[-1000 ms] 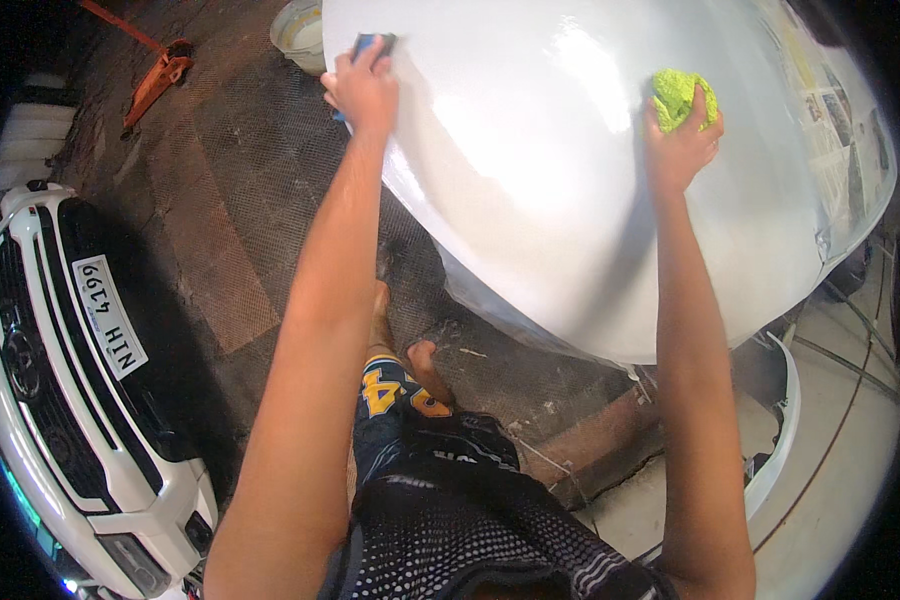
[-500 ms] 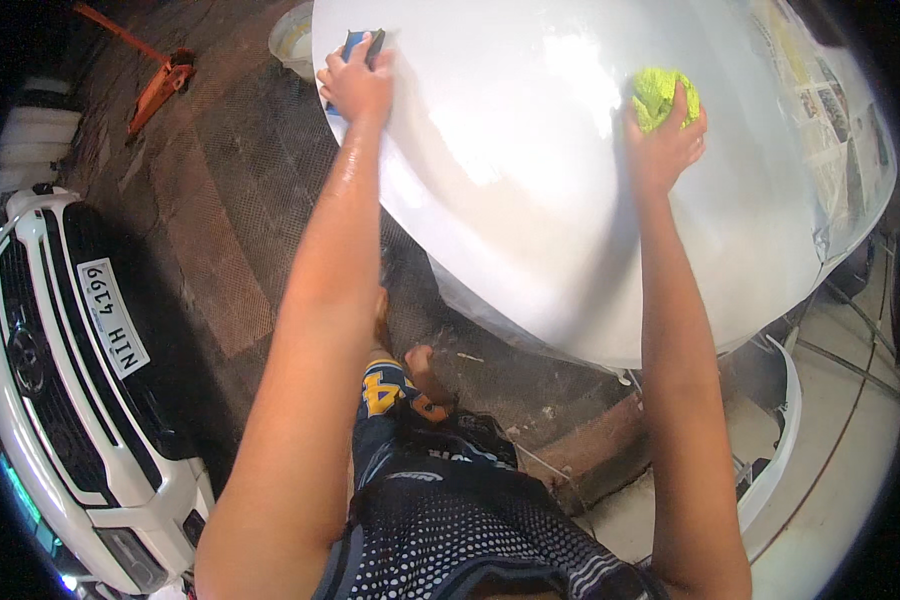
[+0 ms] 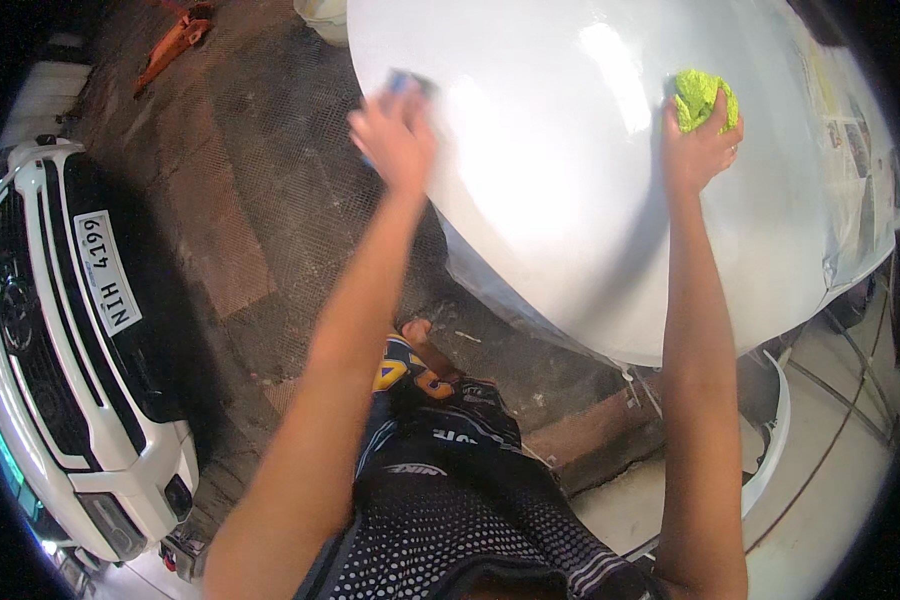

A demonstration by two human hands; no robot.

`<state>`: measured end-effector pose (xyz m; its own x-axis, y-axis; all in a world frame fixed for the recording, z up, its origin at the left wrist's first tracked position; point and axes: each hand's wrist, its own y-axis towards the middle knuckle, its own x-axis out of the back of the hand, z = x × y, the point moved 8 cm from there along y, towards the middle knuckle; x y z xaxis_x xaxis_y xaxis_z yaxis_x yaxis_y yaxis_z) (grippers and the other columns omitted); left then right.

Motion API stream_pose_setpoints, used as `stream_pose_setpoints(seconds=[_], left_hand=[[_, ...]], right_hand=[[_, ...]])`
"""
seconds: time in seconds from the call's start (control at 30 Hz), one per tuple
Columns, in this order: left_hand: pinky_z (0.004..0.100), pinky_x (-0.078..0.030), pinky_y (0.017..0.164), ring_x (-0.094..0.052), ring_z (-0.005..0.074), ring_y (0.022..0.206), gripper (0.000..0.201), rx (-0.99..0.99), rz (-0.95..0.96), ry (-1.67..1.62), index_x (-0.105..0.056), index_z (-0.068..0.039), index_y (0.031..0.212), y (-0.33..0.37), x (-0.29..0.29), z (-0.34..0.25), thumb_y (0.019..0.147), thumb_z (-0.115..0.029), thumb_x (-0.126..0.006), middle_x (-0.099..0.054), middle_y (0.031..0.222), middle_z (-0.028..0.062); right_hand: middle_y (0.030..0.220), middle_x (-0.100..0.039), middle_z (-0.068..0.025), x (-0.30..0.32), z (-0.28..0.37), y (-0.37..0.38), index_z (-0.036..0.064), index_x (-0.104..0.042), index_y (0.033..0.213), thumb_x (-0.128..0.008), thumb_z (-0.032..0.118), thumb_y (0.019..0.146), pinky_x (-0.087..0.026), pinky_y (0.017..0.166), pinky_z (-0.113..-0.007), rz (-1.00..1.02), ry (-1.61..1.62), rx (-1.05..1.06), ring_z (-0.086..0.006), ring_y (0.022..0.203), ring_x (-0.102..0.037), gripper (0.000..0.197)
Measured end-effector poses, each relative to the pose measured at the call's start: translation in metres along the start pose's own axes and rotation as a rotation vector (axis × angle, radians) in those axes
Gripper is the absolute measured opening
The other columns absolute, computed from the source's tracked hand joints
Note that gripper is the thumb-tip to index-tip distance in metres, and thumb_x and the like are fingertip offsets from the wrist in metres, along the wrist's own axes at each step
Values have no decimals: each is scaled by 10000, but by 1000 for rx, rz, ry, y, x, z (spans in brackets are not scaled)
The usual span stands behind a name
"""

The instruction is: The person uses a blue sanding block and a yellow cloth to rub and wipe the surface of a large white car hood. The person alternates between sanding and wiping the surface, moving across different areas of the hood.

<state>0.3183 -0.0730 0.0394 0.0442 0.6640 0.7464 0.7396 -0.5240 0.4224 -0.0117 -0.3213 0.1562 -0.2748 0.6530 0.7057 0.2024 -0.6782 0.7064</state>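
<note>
Compared with 0.5 s ago, the left hand (image 3: 395,140), grasping a blue block (image 3: 401,80), sits nearer the person along the white panel's (image 3: 540,220) left edge; the right hand (image 3: 702,155) grips a yellow-green cloth (image 3: 698,95) on it

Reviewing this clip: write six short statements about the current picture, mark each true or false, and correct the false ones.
1. The right hand holds a yellow-green cloth. True.
2. The left hand is empty. False: it grips a blue block.
3. A broad white panel lies beneath the cloth. True.
4. The left hand is at the panel's middle. False: it is at the panel's left edge.
5. A white car front shows at the picture's left. True.
6. The orange jack is at the lower right. False: it is at the upper left.
</note>
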Motion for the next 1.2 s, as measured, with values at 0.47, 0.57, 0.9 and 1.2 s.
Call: stream_pose_setpoints(seconds=[0.47, 0.57, 0.9, 1.2], left_hand=[[496, -377, 979, -501, 358, 1143, 268, 91, 81, -265, -734, -190, 1211, -107, 28, -2, 952, -239, -689, -594, 1304, 157], [518, -393, 932, -493, 338, 1147, 288, -400, 216, -300, -715, -266, 1256, -157, 45, -38, 978, -288, -644, -589, 1320, 143], [557, -353, 1021, -501, 408, 1213, 412, -120, 100, -173, -693, -59, 1272, -91, 8, -25, 951, -316, -683, -606, 1275, 220], [534, -346, 1046, -527, 386, 1192, 334, -94, 52, -191, -677, -110, 1283, -6, 12, 57, 951, -141, -663, -603, 1296, 156]], right_hand=[[1482, -364, -208, 1, 0, -3, 225, -427, 1519, -789, 514, 820, -326, 1135, -599, 40, 13, -40, -432, 1328, -469, 839], [1480, -364, -202, 8, -12, -2, 231, -417, 1527, -786, 514, 825, -324, 1141, -604, 35, -6, -48, -419, 1343, -461, 842], [1455, -379, -209, 2, -2, -4, 215, -420, 1523, -793, 490, 826, -327, 1134, -609, 22, 7, -26, -399, 1361, -447, 837], [1444, -385, -224, 4, 10, -2, 200, -430, 1517, -805, 464, 821, -336, 1127, -604, 6, 42, -10, -401, 1363, -432, 833]])
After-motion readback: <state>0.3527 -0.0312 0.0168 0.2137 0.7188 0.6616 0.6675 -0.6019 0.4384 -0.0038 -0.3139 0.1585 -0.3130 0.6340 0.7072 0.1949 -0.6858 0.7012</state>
